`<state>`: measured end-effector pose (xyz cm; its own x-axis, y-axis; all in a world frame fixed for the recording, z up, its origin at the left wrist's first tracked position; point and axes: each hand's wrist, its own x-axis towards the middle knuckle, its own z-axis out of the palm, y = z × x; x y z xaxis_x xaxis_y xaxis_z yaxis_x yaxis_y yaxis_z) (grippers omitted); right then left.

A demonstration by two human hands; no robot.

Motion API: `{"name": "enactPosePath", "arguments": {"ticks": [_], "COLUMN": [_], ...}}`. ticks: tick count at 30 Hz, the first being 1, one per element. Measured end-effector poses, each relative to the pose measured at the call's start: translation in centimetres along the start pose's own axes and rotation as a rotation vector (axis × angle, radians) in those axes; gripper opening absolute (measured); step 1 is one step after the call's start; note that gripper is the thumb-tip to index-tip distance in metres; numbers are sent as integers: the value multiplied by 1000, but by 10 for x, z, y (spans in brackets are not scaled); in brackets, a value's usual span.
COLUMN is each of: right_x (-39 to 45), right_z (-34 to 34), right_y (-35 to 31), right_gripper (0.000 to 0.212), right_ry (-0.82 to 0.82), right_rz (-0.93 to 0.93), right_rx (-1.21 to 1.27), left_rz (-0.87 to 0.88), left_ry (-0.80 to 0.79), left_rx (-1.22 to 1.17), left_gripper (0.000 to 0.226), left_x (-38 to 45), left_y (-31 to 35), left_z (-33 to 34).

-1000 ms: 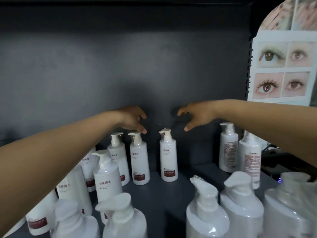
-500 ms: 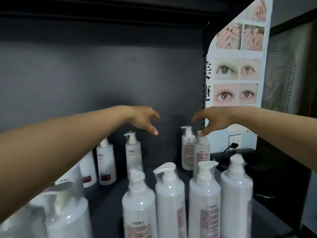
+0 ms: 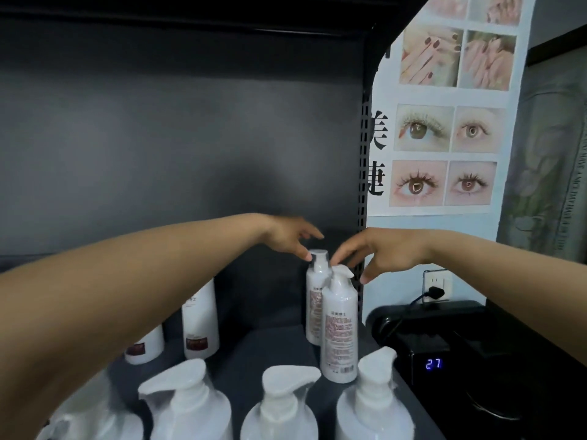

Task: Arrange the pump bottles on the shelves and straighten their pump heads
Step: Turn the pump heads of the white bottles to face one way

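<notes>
Two slim white pump bottles stand at the shelf's right end. The rear bottle [image 3: 315, 300] has its back label showing, and the front bottle [image 3: 339, 328] stands just ahead of it. My left hand [image 3: 290, 238] hovers over the rear bottle's pump head, fingertips touching or nearly touching it, fingers apart. My right hand [image 3: 379, 252] reaches over the front bottle's pump head, fingers spread, holding nothing. Several larger white pump bottles [image 3: 187, 404] line the front edge. Two more bottles [image 3: 200, 325] stand behind my left forearm, partly hidden.
The dark grey shelf [image 3: 270, 347] has a dark back panel and a perforated upright [image 3: 362, 185] at its right end. Beyond it hang a poster of eyes and nails [image 3: 444, 128], a wall socket [image 3: 436, 281] and a black device showing 27 [image 3: 433, 363].
The view has swung right along the shelf. Both hands have moved right and down, from open air onto the pump heads of the two slim bottles at the shelf's right end.
</notes>
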<state>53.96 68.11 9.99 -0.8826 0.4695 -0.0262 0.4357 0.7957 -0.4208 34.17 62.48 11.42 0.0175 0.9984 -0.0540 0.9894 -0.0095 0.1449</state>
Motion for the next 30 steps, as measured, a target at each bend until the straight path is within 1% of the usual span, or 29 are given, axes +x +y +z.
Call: {"name": "enactPosePath", "arguments": {"ticks": [3,6,8,10,14,19,21,24,28,30], "right_x": [5,11,14,17,21,35,42,54,69,73], "right_z": [3,6,7,7,6,3,4,8,25,33], "right_y": [7,10,12,15,17,11,8,0,-7,-7], "right_gripper": [50,42,37,34,28,22,18,6,31,39], "right_ry": [-4,-3,27,56,74,73,81,126,271,346], "right_rz": [-52,-88,-113,-130,-134,-103,-81,-28,122,150], "right_rx": [74,78,68,81,84,32,17,-27,-148,-201], "left_rz": [50,120,164,177,116,46,7,-108,-201,-202], "left_ry": [-21,-37,-14,27,33,44,66,72,107,67], "left_rx": [43,108,152,145,71,69,42,-39,-146,-162], "left_gripper": [60,47,38,30,26,13,16,21,30,31], "left_x": [23,35,40,44,44,30,25,17,10,5], "left_y": [1,2,4,3,-8,-35,-48,-64,-72,-76], "left_z": [8,14,17,20,19,12,11,12,16,13]}}
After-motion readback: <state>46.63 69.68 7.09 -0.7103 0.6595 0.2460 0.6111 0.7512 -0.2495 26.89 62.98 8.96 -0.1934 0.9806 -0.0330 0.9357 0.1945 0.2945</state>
